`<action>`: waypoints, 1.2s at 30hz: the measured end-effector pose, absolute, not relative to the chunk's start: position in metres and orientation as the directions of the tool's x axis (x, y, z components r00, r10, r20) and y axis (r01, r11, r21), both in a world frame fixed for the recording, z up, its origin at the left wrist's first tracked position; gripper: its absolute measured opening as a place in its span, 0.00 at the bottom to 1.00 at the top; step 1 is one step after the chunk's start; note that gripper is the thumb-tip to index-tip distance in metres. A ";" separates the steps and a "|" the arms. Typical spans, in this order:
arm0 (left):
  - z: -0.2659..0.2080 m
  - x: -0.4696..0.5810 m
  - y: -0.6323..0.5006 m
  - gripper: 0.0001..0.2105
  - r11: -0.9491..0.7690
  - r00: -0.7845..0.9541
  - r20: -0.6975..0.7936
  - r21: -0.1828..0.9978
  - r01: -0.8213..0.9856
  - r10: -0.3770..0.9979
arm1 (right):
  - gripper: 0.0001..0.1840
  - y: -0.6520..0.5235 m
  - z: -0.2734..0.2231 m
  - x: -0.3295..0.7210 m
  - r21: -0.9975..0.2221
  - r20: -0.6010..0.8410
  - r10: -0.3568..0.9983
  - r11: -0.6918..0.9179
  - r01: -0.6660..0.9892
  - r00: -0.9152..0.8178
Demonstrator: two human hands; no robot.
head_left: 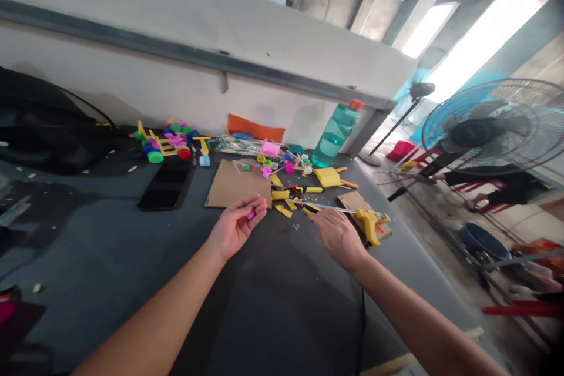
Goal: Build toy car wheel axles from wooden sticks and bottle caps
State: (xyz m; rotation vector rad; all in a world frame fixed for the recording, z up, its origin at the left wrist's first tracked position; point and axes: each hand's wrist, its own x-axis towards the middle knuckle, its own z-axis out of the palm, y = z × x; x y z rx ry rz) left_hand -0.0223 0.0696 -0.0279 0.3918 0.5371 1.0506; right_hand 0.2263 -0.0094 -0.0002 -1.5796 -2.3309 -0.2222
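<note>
My left hand (238, 226) is turned palm up in front of the cardboard sheet (233, 185), its fingers curled around a small purple piece (250, 214). My right hand (339, 235) is palm down, low over the table, with its fingers bent together; anything under the fingertips is hidden. Just beyond it lies a yellow glue gun (372, 226), resting by a piece of cardboard (352, 201), with a long glue stick pointing left from it. Yellow scraps (283, 210) and a yellow-and-black cutting tool (304, 189) lie between my hands.
A black phone (166, 185) and colourful wheeled toys (165, 144) are at the left. Bottle caps (289, 168), a pink roll (270, 147), wrapped sticks (244, 145) and a teal water bottle (332, 138) line the back wall. A fan (473, 123) stands right of the table.
</note>
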 end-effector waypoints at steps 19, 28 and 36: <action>-0.027 -0.016 0.072 0.12 0.337 0.196 -0.279 0.672 -0.659 0.940 | 0.17 0.062 0.005 0.135 -0.297 0.551 0.780 0.517 0.803 -0.298; -0.028 -0.010 0.063 0.18 0.440 0.286 -0.336 0.720 -0.536 0.898 | 0.19 0.058 -0.011 0.135 -0.422 0.486 0.774 0.615 0.666 -0.406; -0.025 -0.006 0.061 0.10 0.452 0.334 -0.309 0.694 -0.560 0.890 | 0.11 0.062 -0.016 0.138 -0.409 0.560 0.763 0.594 0.693 -0.324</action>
